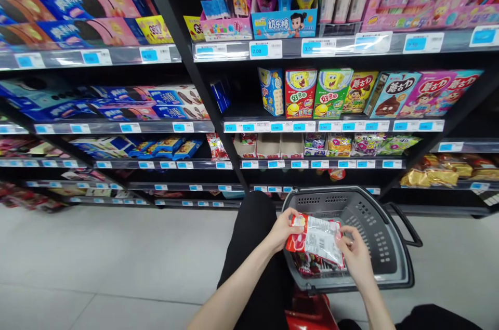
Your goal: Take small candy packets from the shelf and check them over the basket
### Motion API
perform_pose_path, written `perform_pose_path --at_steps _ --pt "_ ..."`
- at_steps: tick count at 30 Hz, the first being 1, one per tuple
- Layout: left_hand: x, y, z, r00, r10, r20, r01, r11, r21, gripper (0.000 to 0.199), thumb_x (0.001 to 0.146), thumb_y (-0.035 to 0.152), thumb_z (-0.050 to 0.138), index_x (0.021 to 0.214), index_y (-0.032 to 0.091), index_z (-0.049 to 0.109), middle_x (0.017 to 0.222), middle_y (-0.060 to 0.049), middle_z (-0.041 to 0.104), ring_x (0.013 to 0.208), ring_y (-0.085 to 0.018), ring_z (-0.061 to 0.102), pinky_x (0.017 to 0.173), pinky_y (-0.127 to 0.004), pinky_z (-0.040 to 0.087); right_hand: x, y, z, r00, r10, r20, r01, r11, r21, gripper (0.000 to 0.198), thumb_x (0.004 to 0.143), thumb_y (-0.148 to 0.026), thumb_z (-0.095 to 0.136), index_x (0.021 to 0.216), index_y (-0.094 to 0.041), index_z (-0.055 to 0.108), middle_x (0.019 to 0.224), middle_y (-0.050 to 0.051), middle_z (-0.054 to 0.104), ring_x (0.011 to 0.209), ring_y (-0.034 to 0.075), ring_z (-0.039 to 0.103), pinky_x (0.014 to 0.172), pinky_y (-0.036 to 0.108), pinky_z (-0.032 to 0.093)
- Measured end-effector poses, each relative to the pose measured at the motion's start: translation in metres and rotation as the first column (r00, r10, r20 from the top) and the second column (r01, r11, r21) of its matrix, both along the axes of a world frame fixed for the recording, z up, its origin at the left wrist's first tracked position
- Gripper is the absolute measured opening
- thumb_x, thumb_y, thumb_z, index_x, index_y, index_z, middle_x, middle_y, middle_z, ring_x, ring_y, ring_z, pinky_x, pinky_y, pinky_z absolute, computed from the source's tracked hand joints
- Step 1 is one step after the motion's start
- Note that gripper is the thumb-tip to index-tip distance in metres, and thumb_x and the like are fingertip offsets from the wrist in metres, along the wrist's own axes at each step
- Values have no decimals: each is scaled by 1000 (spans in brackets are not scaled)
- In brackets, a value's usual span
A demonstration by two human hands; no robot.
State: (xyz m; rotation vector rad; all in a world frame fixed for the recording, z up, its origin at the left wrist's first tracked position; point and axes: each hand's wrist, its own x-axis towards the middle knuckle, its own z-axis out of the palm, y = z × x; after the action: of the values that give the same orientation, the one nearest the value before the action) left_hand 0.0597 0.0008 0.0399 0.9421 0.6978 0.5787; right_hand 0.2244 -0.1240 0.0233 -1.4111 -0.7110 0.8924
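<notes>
Hands (pixel 319 244) | grip packet (pixel 317 239) ends | above basket (pixel 385 247) | floor (pixel 97 257) left

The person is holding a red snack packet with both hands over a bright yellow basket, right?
Not quite. The basket is dark grey, not bright yellow. The rest holds: the head view shows the left hand and the right hand both gripping the red snack packet above the basket.
</notes>
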Motion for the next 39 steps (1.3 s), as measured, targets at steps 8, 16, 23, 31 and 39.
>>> perform_pose_path --at_steps 8,16,23,31,39 --pt "0 3 11 973 -47 224 87 982 -170 50 62 28 72 105 21 48 90 -7 63 70 -17 62 66 -32 47 4 -2 -4 962 -86 -258 90 996 6 37 64 -42 66 89 -19 51 64 1 63 56 17 59 53 28 44" --pt "28 -36 6 952 69 298 -11 981 -192 66 56 27 75 115 20 47 109 -12 58 102 -25 53 86 -38 40 -66 14 -7 914 -404 -34 406 913 37 29 67 -43 61 80 -22 45 55 -5 56 50 14 56 51 24 44" --pt "20 -17 -4 996 8 86 -11 999 38 58 53 19 74 106 15 51 102 -10 62 94 -23 56 86 -35 40 -29 -3 16 836 -354 419 450 879 -156 31 75 -51 48 79 -21 55 48 -1 57 46 18 56 52 28 43" --pt "9 -17 5 779 -601 -179 627 746 225 66 43 18 78 104 16 54 96 -4 62 85 -19 57 76 -30 44 24 -9 10 967 -63 248 81 995 -63 49 60 -42 68 102 -20 55 88 8 68 81 24 63 72 34 49" --pt "13 -15 -1 847 -498 -184 526 835 161 54 43 15 77 94 15 59 83 -2 61 74 -16 56 66 -24 43 18 -6 13 942 -114 316 187 959 -214 33 56 -50 67 67 -19 66 64 5 69 62 24 62 56 30 47"
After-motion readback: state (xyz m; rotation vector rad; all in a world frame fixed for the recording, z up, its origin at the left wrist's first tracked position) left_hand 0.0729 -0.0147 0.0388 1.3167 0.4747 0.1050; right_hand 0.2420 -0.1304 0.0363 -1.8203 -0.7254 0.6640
